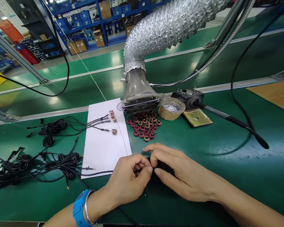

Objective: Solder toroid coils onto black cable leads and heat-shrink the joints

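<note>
My left hand (133,179) pinches the end of a black cable (101,172), which runs in from the left across a white paper sheet (97,151). Close against it, my right hand (180,173) has its thumb and index finger bent toward the same spot. Whatever lies between those right fingertips is too small and hidden to name. On the paper rest several cable ends (104,118) beside small copper-wound coils (114,131). Beyond my hands is a pile of red and black ring coils (145,126).
A fume hood (140,90) on a silver duct (161,34) hangs over the coils. To its right stand a cup of silvery material (171,108), a soldering iron (215,112) in its holder and a yellow sponge tray (197,118). Bundled black cables (63,165) lie left.
</note>
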Demonstrator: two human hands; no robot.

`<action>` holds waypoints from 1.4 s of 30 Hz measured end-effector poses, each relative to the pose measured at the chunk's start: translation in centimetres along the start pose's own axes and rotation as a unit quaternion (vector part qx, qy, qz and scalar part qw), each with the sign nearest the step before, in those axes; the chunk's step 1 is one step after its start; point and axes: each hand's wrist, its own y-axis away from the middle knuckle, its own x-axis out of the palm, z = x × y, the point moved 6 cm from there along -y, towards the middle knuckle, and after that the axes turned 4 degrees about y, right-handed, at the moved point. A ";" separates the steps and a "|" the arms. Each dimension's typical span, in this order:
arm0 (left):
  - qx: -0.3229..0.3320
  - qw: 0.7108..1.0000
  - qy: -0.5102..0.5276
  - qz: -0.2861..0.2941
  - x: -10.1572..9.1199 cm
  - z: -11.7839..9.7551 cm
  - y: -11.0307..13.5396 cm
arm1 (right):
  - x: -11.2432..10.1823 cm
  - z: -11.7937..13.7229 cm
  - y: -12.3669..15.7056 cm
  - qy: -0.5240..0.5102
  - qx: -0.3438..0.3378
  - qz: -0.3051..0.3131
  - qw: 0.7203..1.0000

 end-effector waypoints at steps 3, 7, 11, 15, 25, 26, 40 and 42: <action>0.002 1.000 -0.016 0.023 0.0 -0.2 0.2 | 0.1 -0.3 -0.1 0.025 0.009 -0.013 1.000; 0.037 0.994 -0.101 0.018 -0.4 -0.9 0.4 | 0.3 -0.4 -0.1 0.048 -0.005 -0.027 0.998; 0.083 0.980 -0.182 -0.016 -0.8 -1.3 0.6 | 0.3 -0.4 -0.1 0.061 -0.003 -0.026 0.998; 0.138 0.965 -0.224 -0.017 -0.5 -1.4 0.9 | 0.5 -0.5 0.1 0.086 0.012 -0.007 0.996; 0.218 0.933 -0.288 0.001 0.1 -1.5 1.3 | 0.9 -0.6 0.4 0.145 0.021 0.037 0.988; 0.209 0.936 -0.283 -0.002 0.0 -1.4 1.3 | 0.8 -0.5 0.4 0.132 0.022 0.033 0.990; 0.138 0.972 -0.187 -0.032 -0.8 -1.7 0.9 | -0.8 -1.7 -0.2 -0.198 0.125 -0.007 0.972; 0.141 0.971 -0.189 -0.033 -0.8 -1.8 1.0 | -0.5 -1.8 0.0 -0.274 0.128 0.018 0.953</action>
